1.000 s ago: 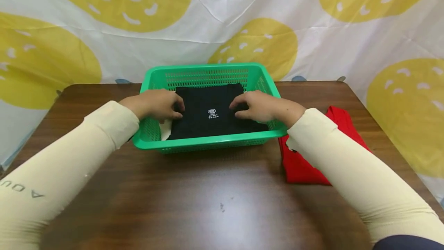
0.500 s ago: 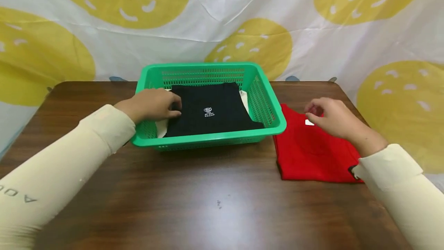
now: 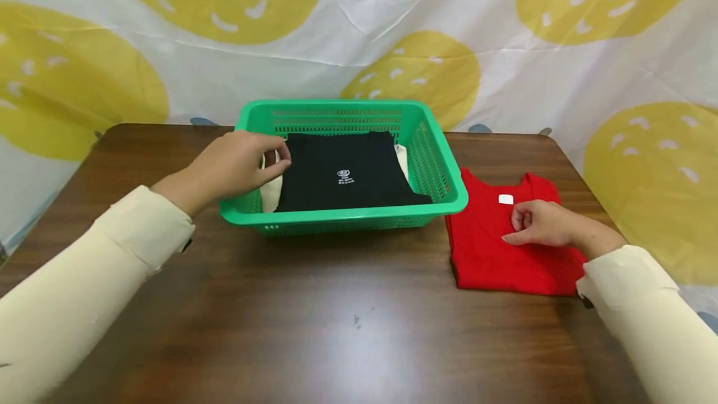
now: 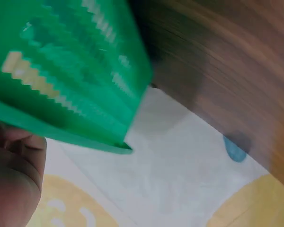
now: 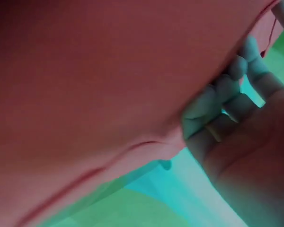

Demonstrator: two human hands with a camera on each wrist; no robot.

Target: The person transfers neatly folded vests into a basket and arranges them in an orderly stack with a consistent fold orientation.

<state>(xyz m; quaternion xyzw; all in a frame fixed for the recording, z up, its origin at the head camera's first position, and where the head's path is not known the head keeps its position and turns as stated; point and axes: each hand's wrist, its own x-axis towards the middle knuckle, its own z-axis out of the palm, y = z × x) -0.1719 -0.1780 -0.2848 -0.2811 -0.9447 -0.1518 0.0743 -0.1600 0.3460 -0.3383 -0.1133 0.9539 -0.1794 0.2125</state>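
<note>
My left hand [image 3: 232,164] hovers over the left side of a green plastic basket [image 3: 348,212], its fingers loosely bent with nothing between them. Inside the basket lies a folded black shirt [image 3: 331,164] with a small white print, and cream cloth [image 3: 272,191] shows at its sides. To the right, my right hand [image 3: 544,223] is over a folded red shirt [image 3: 482,257] that bears a white neck label [image 3: 506,199]. Its fingers curl loosely beside the red fabric [image 5: 109,71] in the right wrist view; no pinched cloth is visible.
The basket and red shirt sit on a brown wooden table [image 3: 314,323], the shirt close to the basket's right end. Behind the table hangs a white curtain [image 3: 269,73] with large yellow fruit shapes.
My right hand has left the basket and moved right, over the red shirt, then lower onto its middle. My left hand has lifted slightly off the black shirt toward the basket's left rim.
</note>
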